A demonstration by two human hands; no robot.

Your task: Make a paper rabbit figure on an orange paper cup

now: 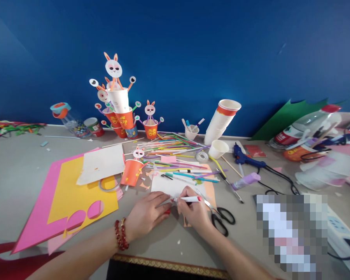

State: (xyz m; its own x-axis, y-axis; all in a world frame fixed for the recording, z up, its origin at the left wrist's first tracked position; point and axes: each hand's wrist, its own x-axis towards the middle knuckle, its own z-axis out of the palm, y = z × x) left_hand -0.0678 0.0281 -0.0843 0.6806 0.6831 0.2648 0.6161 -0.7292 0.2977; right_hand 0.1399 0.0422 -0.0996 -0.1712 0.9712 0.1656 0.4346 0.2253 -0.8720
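My right hand (194, 210) grips a white marker with a red cap (190, 199), its tip pointing left onto a sheet of white paper (169, 186). My left hand (147, 216), with a red bead bracelet on the wrist, lies on the paper's near edge, fingers pressing it flat just left of the marker tip. An orange paper cup (131, 172) lies on its side just beyond the left hand.
Black scissors (221, 219) lie right of my right hand. Pink and yellow card sheets (64, 194) lie at left. Behind are coloured straws (175, 149), bunny cup figures (119, 105), a stack of paper cups (221, 120), a blue glue gun (245, 157), a glue stick (246, 181) and tape.
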